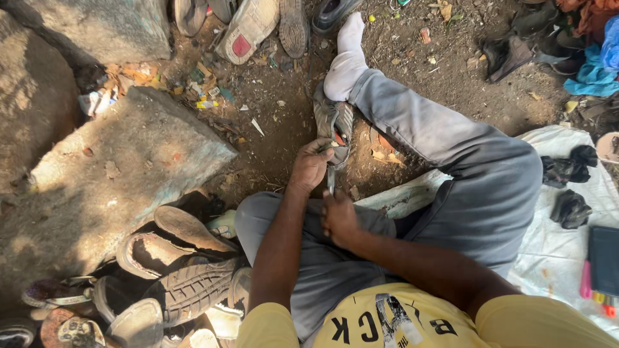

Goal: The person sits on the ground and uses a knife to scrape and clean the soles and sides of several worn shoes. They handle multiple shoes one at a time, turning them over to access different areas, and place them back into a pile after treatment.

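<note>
Head view: left hand (311, 166) clamped on grey shoe (334, 125), held over bare ground (290, 135) beside socked foot (346, 58). Right hand (340, 218) closed round thin tool (331, 180) touching shoe. Heap of worn shoes (174, 270) near left.

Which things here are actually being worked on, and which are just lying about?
In hand:
left hand gripping the worn sandal
right hand holding a thin metal tool

Lying about:
heap of old shoes
stone slab
white sheet
dark cloth scraps
shoe soles
</note>
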